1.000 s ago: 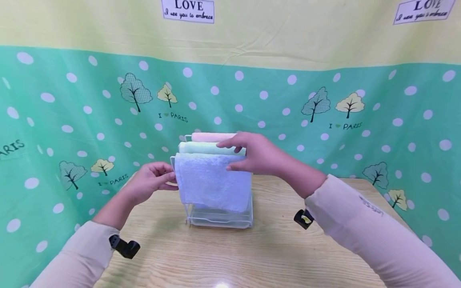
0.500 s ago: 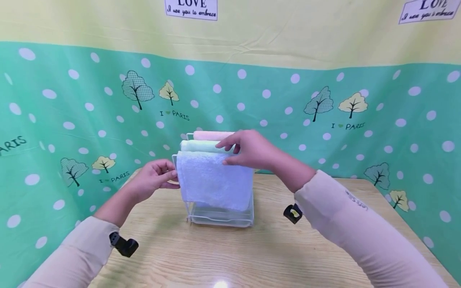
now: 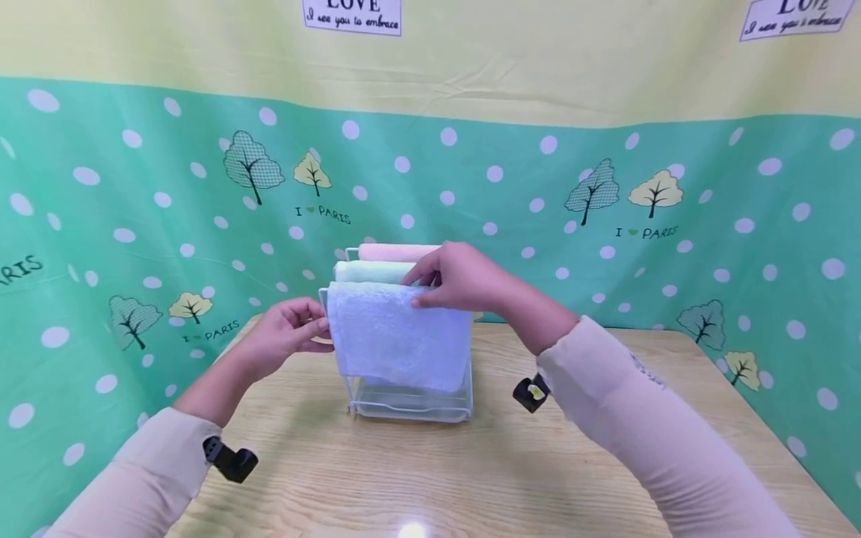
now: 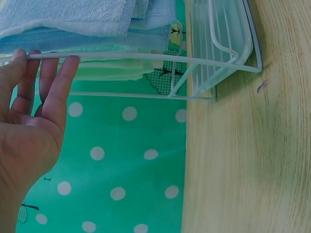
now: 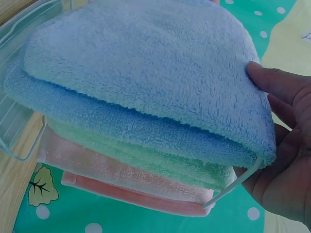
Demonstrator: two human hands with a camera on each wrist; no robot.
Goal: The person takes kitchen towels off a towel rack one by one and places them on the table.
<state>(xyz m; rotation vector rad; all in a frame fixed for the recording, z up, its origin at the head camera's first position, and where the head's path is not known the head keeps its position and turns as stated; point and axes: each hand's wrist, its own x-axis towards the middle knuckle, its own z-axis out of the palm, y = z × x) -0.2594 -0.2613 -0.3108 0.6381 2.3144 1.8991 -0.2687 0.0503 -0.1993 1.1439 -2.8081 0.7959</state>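
Observation:
A blue towel (image 3: 400,336) hangs folded over the front bar of a white wire rack (image 4: 131,56). Behind it hang a green towel (image 3: 370,271) and a pink towel (image 3: 397,253), each on its own bar. My left hand (image 3: 285,332) pinches the rack's left upright wire between thumb and fingertips. At the top edge of the blue towel, my right hand (image 3: 460,278) pinches the cloth, thumb on the front and fingers behind it. In the right wrist view, the thumb of the right hand (image 5: 286,141) lies against the blue pile.
A clear tray (image 3: 410,400) sits in the base of the rack, under the towels. The rack stands on a wood-grain table (image 3: 403,478). Close behind hangs a green and yellow printed curtain (image 3: 498,202). Each wrist carries a small black camera (image 3: 232,459).
My right hand has shifted slightly left and its fingers have drawn down behind the blue towel's top edge, pinching it. The right forearm has swung left. My left hand stays at the rack's wire.

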